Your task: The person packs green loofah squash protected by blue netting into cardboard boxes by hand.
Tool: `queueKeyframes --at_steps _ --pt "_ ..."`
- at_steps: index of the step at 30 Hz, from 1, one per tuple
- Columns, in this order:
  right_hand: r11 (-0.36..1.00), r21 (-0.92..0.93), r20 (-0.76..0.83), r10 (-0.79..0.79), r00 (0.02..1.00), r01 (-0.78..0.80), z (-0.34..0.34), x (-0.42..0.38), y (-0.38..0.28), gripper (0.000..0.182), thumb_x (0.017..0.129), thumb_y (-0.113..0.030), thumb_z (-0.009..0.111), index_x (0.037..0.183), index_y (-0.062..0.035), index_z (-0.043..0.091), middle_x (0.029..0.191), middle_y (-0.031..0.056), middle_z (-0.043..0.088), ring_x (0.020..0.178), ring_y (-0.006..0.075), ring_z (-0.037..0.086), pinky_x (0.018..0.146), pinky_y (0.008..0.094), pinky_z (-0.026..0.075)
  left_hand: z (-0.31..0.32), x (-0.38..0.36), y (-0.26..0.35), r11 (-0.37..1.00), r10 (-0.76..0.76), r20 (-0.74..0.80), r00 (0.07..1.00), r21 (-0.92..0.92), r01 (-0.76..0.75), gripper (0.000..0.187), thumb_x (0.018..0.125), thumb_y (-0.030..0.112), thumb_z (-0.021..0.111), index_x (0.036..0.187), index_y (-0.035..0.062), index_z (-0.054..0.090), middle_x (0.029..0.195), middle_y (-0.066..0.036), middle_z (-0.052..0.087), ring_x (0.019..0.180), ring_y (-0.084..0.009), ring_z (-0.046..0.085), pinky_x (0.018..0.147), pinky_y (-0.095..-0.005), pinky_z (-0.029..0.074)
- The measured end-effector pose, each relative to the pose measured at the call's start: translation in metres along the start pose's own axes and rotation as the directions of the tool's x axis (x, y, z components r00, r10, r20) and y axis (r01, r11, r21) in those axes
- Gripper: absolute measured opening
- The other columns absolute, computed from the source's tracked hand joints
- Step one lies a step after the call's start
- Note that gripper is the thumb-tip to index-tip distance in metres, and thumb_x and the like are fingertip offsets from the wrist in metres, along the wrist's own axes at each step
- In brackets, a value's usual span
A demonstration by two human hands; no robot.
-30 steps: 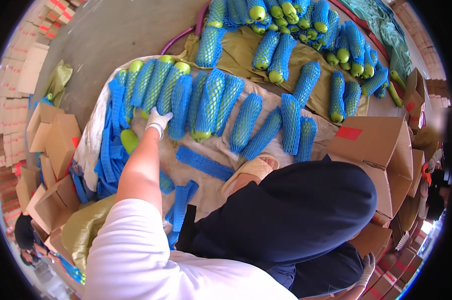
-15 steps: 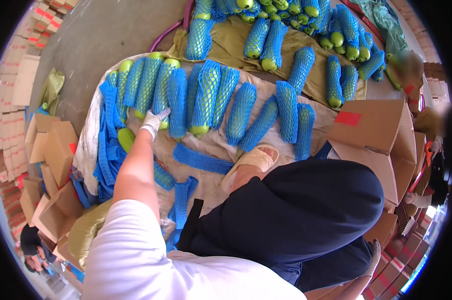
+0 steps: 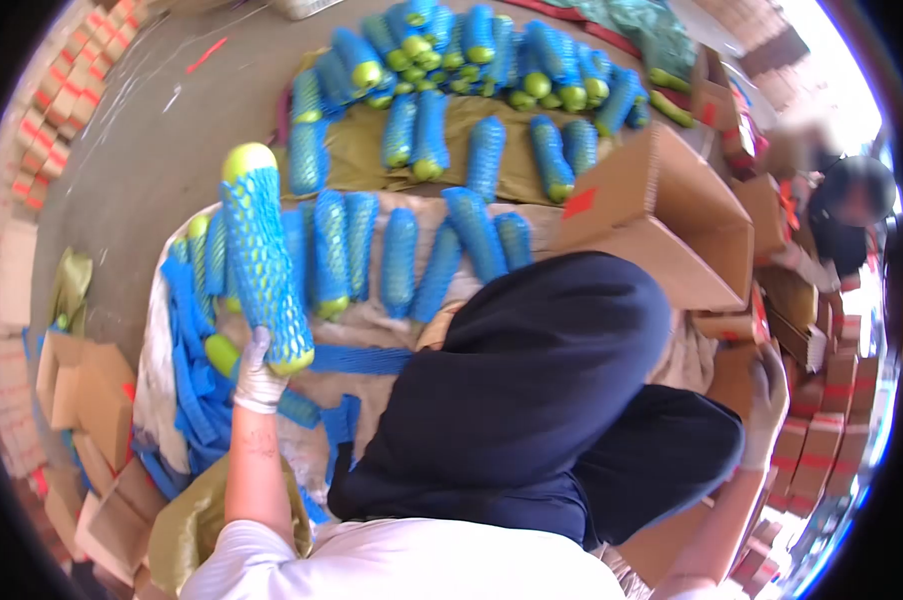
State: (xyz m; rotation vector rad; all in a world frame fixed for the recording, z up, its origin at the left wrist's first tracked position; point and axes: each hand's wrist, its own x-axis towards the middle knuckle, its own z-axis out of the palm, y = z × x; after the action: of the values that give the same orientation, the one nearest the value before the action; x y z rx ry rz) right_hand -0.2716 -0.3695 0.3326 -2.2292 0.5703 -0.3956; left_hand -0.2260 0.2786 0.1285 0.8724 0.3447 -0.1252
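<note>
My left hand (image 3: 260,382), in a pale glove, is closed around the lower end of a long green gourd (image 3: 264,255) in a blue foam net sleeve. The gourd stands nearly upright, raised above the row of netted gourds (image 3: 330,255) on the pale cloth (image 3: 362,408). My right hand (image 3: 769,400), also gloved, is beside the brown panel of a cardboard box (image 3: 734,378) at my right, its fingers stretched upward. Near my left forearm lie loose blue net sleeves (image 3: 200,385) and a bare green gourd (image 3: 222,353).
An open cardboard box (image 3: 662,215) stands beyond my knee. Behind the row, a heap of netted gourds (image 3: 452,50) rests on an olive cloth (image 3: 357,150). Opened cartons (image 3: 97,385) are at the left. Stacked boxes (image 3: 817,455) line the right, where another person (image 3: 847,215) is.
My left hand has lifted a netted gourd out of the row and tipped it upright toward me. My view has shifted, and my right hand now appears higher, beside the box panel.
</note>
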Motion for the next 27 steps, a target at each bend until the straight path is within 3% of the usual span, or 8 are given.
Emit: queueKeyframes --at_steps 5,9,11,15,17,21,24,27 --pt "0.864 0.431 0.425 -0.449 0.786 0.260 0.103 0.012 -0.160 0.059 0.084 -0.010 0.061 0.138 0.0036 0.043 0.127 0.0159 0.057 0.119 0.0230 0.055 0.103 0.0345 0.039 0.204 0.021 0.054 0.880 0.214 0.367 0.905 0.330 -0.342 0.088 0.069 0.042 0.078 0.137 0.0001 0.041 0.124 -0.010 0.056 0.111 -0.0223 0.057 0.096 -0.0363 0.047" --pt "0.483 0.838 0.141 -0.641 0.755 0.254 0.153 0.042 -0.219 0.068 0.084 -0.025 0.069 0.138 0.0033 0.039 0.127 0.0126 0.054 0.113 0.0215 0.054 0.097 0.0367 0.043 0.340 0.046 0.071 0.765 0.074 0.790 0.609 0.346 -0.543 0.090 0.067 0.041 0.081 0.137 0.0010 0.041 0.126 -0.009 0.054 0.113 -0.0223 0.053 0.101 -0.0362 0.040" --pt "0.564 0.708 0.043 -0.635 0.771 0.425 0.135 0.076 -0.210 0.061 0.085 -0.030 0.068 0.131 0.0038 0.045 0.119 0.0105 0.058 0.104 0.0206 0.058 0.093 0.0379 0.046 0.353 0.076 0.060 0.401 0.222 0.898 0.379 0.271 -0.875 0.084 0.072 0.042 0.079 0.137 0.0025 0.043 0.127 -0.010 0.053 0.112 -0.0229 0.052 0.099 -0.0351 0.040" --pt "0.658 0.690 0.099 -0.500 0.860 0.303 0.082 0.130 -0.174 0.048 0.076 -0.008 0.071 0.120 -0.0012 0.054 0.098 0.0061 0.064 0.088 0.0172 0.061 0.083 0.0313 0.050 0.294 0.151 0.032 0.648 0.280 0.562 0.778 0.487 -0.585 0.070 0.083 0.036 0.073 0.137 0.0028 0.043 0.129 -0.014 0.052 0.118 -0.0251 0.051 0.100 -0.0369 0.040" --pt "0.922 0.147 0.255 -0.385 0.887 0.358 0.050 0.186 -0.103 0.055 0.070 -0.003 0.074 0.121 -0.0028 0.054 0.105 0.0074 0.063 0.095 0.0161 0.060 0.086 0.0343 0.050 0.216 0.194 -0.011 0.642 0.078 0.292 0.953 0.717 -0.272 0.068 0.084 0.039 0.071 0.135 0.0018 0.045 0.130 -0.018 0.052 0.120 -0.0270 0.050 0.102 -0.0366 0.039" --pt "0.995 0.035 0.564 -0.101 0.820 0.098 0.104 0.193 -0.048 0.073 0.057 0.002 0.078 0.125 -0.0032 0.051 0.110 0.0069 0.062 0.104 0.0175 0.057 0.095 0.0342 0.046 0.140 0.203 -0.091 0.071 0.005 -0.002 1.000 0.997 0.002 0.076 0.076 0.033 0.075 0.136 0.0013 0.043 0.134 -0.027 0.046 0.124 -0.0390 0.047 0.105 -0.0406 0.038" --pt "0.813 -0.384 0.787 0.041 0.616 0.437 0.148 0.210 -0.061 0.075 0.053 -0.017 0.082 0.121 -0.0009 0.053 0.104 0.0186 0.064 0.099 0.0318 0.061 0.091 0.0371 0.047 0.114 0.214 -0.136 0.012 0.152 -0.175 0.973 0.984 0.175 0.085 0.071 0.027 0.078 0.140 0.0018 0.035 0.135 -0.026 0.046 0.124 -0.0402 0.046 0.105 -0.0425 0.038" --pt "0.745 -0.400 0.878 0.146 0.455 0.533 0.187 0.228 -0.033 0.077 0.058 -0.030 0.083 0.122 0.0017 0.052 0.110 0.0240 0.063 0.104 0.0380 0.060 0.089 0.0408 0.047 0.088 0.230 -0.165 0.091 0.153 -0.253 0.955 0.966 0.242 0.094 0.066 0.021 0.082 0.142 0.0003 0.031 0.128 -0.028 0.052 0.121 -0.0402 0.049 0.103 -0.0423 0.040"
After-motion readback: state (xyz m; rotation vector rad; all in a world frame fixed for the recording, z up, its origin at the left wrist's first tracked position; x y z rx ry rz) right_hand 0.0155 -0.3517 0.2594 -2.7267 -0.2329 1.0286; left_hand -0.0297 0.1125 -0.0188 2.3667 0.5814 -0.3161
